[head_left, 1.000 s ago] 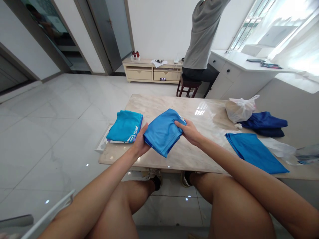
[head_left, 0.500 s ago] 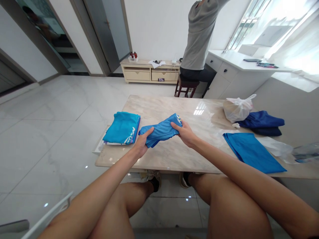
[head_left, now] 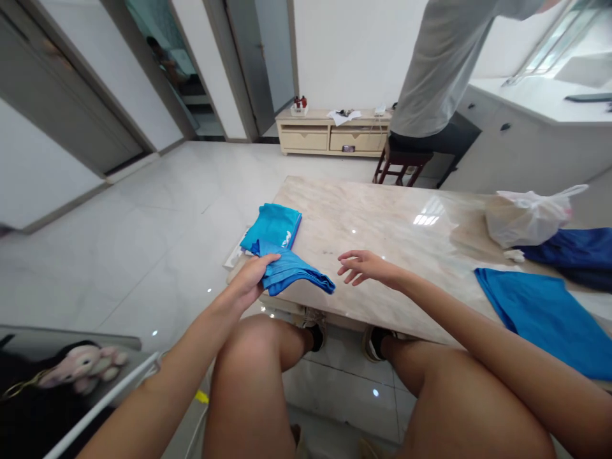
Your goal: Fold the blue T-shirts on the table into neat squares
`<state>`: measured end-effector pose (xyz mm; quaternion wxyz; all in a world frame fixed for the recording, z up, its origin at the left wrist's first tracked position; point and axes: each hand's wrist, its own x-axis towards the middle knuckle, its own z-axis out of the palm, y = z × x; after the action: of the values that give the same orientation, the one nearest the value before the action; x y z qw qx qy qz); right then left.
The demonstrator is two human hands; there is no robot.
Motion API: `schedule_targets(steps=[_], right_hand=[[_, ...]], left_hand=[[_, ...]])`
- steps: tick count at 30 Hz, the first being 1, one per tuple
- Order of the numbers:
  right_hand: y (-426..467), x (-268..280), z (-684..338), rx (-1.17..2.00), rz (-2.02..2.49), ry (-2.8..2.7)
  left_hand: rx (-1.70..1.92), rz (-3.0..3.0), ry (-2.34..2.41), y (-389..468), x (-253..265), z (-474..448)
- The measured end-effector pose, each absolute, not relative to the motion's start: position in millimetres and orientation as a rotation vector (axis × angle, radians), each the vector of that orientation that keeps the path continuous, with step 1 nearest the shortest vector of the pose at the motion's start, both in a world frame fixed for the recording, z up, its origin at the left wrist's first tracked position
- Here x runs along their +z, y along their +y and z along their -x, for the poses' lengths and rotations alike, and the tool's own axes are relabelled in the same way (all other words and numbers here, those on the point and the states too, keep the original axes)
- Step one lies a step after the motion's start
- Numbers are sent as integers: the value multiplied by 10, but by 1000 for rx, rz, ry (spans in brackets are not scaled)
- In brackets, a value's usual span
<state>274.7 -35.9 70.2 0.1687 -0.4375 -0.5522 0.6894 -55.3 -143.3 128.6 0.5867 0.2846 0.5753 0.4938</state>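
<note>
My left hand (head_left: 253, 278) grips one end of a folded blue cloth (head_left: 294, 271), thumb on top. The cloth's other end droops to the right, over the near left part of the marble-topped table (head_left: 373, 242). Just behind it lies a stack of folded blue cloths (head_left: 271, 224) with white lettering on its edge, partly hidden by the held cloth. My right hand (head_left: 362, 266) is empty above the table, fingers apart, a short way right of the cloth's loose end. Whether the held cloth is a garment I cannot tell.
On the table's right side are a flat blue cloth (head_left: 545, 312), a dark blue cloth (head_left: 574, 252) and a tied white plastic bag (head_left: 526, 217). Beyond the table, a person in a grey top (head_left: 435, 70) sits on a dark stool (head_left: 406, 156). A pink plush toy (head_left: 83, 366) is at lower left.
My right hand has let go of the blue cloth, and its freed end now hangs down. My left hand has brought the cloth nearer the stack. The view has turned left.
</note>
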Motion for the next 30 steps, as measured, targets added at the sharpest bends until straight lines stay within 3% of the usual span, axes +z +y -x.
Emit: schedule_targets(steps=[5, 11, 15, 22, 27, 30], right_hand=[[-440, 750, -2836, 1924, 1292, -1584], [-504, 635, -3090, 1857, 1471, -1539], [-503, 532, -3223, 1885, 1534, -1520], [-520, 487, -3199, 1876, 1623, -1451], [-428, 465, -3119, 1916, 1599, -1458], [-379, 574, -3054, 1907, 1568, -1487]], left_hand=[[1358, -498, 1450, -1518, 1526, 718], [1736, -524, 1297, -591, 1883, 876], [1779, -409, 1279, -146, 1476, 923], [1584, -154, 1479, -272, 398, 941], [1528, -380, 1508, -440, 354, 1000], [1199, -611, 1558, -683, 510, 1036]])
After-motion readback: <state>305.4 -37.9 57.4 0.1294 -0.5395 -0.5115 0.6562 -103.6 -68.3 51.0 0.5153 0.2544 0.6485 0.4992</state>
